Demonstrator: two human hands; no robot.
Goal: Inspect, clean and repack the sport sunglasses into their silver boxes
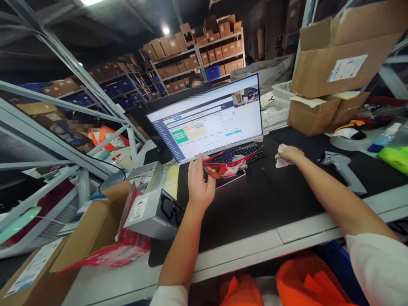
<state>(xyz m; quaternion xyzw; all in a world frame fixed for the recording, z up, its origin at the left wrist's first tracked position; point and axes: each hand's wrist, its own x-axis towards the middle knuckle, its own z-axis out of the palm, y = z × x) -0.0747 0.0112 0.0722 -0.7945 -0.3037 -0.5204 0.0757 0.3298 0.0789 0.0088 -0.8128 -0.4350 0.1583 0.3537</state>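
Observation:
My left hand [201, 182] is closed on a pair of red-framed glasses [226, 169] with a clear, reflective lens, held up in front of the keyboard [251, 154]. My right hand [292, 153] rests farther right, its fingers closed over a pale, crumpled cloth [281, 161] on the black mat [251, 212]. Left of my left forearm sits a grey box [153, 216] with dark goggles printed on it. A grey handheld scanner [346, 172] lies just right of my right forearm.
A lit monitor [210, 123] stands behind the keyboard. Open cardboard boxes [92, 229] and red plastic packaging [114, 255] crowd the left. Stacked cartons [314, 112], a spray bottle [384, 138] and a white basket [280, 102] are at right. A person [108, 136] is behind the metal frame.

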